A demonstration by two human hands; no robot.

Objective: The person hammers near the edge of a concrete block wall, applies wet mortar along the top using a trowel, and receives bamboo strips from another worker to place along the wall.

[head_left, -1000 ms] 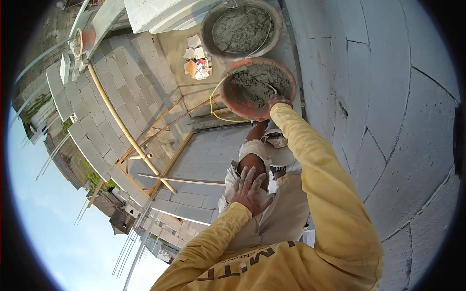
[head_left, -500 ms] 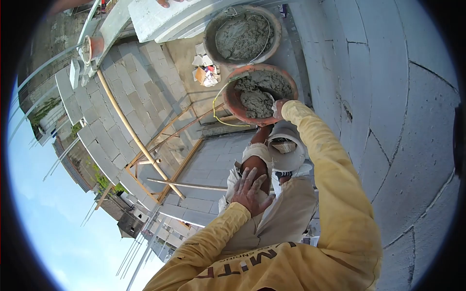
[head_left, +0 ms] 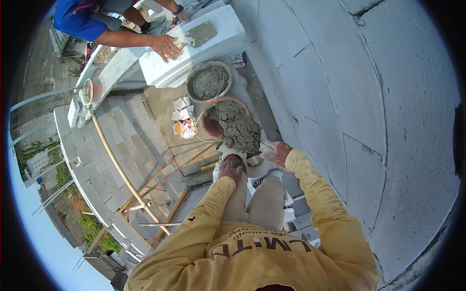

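Note:
My right hand (head_left: 275, 153) is closed around the handle of a trowel, mostly hidden by the fingers and by mortar. A large heap of wet grey mortar (head_left: 241, 132) lies on the blade and reaches past the near rim of the red bucket (head_left: 212, 127). On my bent knee rests my left hand (head_left: 231, 170), fingers spread and holding nothing. Just beyond stands a second, greyish bucket (head_left: 191, 86) with more mortar (head_left: 209, 81) in it.
At the upper left a co-worker in a blue shirt (head_left: 80, 19) has a hand on a white block ledge (head_left: 160, 72) with a mortar patch. A grey block wall (head_left: 310, 87) fills the right side. Wooden poles (head_left: 119, 160) and torn paper (head_left: 183, 119) lie left of the buckets.
My right hand has moved back toward me, lifting a heap of mortar out over the red bucket's rim. The view has shifted, and the co-worker now shows on the upper left.

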